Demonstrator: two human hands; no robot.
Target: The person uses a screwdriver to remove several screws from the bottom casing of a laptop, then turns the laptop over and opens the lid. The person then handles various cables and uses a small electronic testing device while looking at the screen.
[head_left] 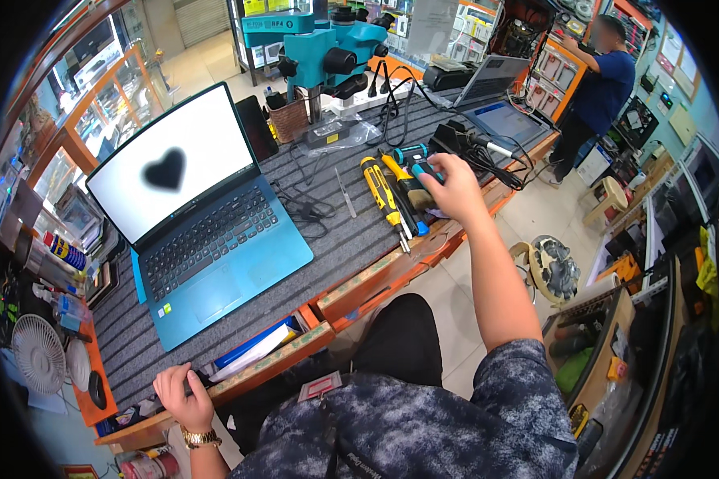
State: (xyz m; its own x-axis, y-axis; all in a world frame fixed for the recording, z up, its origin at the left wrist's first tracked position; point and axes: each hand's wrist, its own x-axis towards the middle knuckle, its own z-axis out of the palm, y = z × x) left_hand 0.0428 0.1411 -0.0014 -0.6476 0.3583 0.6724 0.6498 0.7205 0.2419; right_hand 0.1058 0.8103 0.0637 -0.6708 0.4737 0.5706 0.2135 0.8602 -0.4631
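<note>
the right hand [455, 188] reaches over the grey, ribbed table [335, 263], its thumb and fingers bent down onto a tool with a teal-and-black handle [429, 173]; whether they are clamped round it or only touching, i cannot tell. that tool lies near the table's front edge, among a cluster of other tools. just left of it is a flat brush with a yellow handle and brown bristles [415, 196], and beside that a thick yellow-and-black screwdriver [382, 191], slanting toward the front edge. farther left lies a pair of thin silver tweezers [345, 193].

the left hand [184, 397] is open, fingers loosely curled, at the table's front edge near the left end of a pulled-out wooden drawer [272, 369]; a gold-coloured metal watch [202, 438] circles its wrist.

an open blue laptop [216, 255] stands on the left part of the table, a dark heart shape on its white screen. behind it are a brown woven basket [287, 122] and a teal microscope [307, 65]. at the upper right, a person in a dark blue top [609, 88] stands by a shelf.
</note>
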